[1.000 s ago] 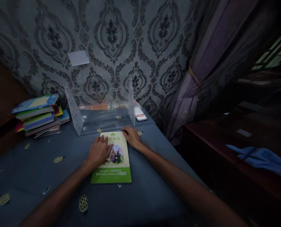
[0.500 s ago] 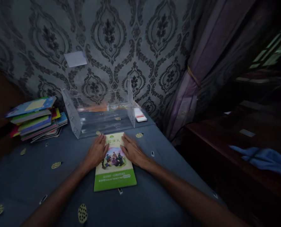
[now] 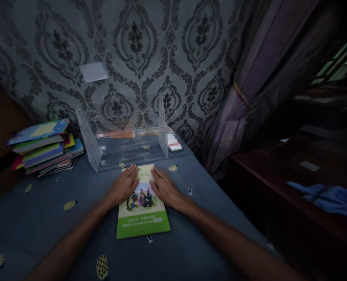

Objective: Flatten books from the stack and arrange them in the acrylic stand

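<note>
A green and white picture book (image 3: 142, 218) lies flat on the blue patterned cloth (image 3: 45, 218). My left hand (image 3: 124, 186) rests flat on the book's upper left part, fingers stretched out. On the upper right edge of the book lies my right hand (image 3: 165, 189), also flat with fingers spread. Just beyond my fingertips stands a clear acrylic rack (image 3: 123, 140) with upright side panels, against the wall.
A stack of colourful books (image 3: 43, 146) sits at the left of the cloth. Patterned wallpaper with a white note (image 3: 93, 72) is behind. A purple curtain (image 3: 249, 89) hangs at right, beside a dark wooden surface with blue fabric (image 3: 325, 197).
My right hand came from the book's far corner to lie flat on its right side. The left hand shifted slightly up on the cover. The book turned a little.
</note>
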